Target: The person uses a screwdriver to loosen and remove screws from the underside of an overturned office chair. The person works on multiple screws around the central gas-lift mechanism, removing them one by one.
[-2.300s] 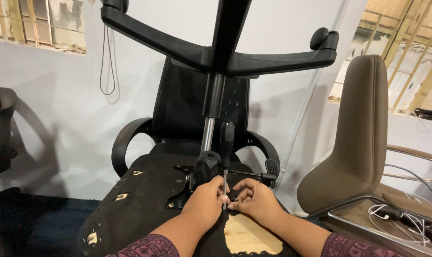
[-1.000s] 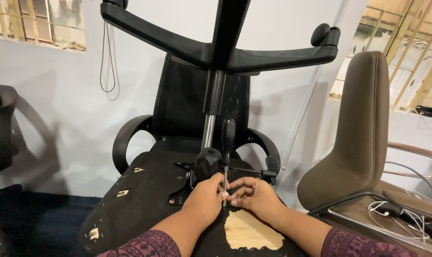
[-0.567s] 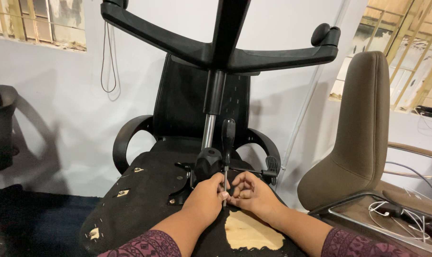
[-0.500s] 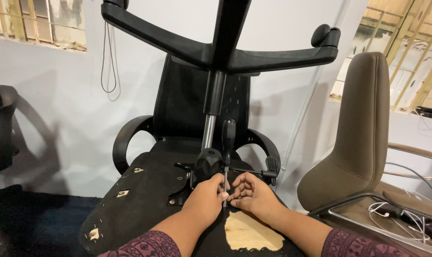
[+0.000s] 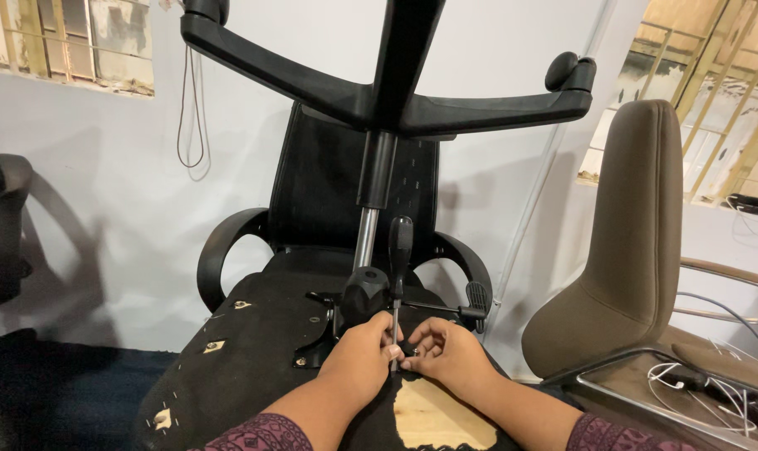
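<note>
Hardly anything has shifted since the earlier frames: the left hand (image 5: 364, 361) still pinches the shaft of the upright screwdriver (image 5: 398, 276), steadying it on the upturned chair seat (image 5: 253, 359), while the right hand (image 5: 450, 355) grips a small fastener at its tip. No labels visible.

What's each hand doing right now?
Left hand: closed on the shaft of the upright screwdriver.
Right hand: fingers pinched at the screwdriver's tip; what they hold cannot be told.
</note>
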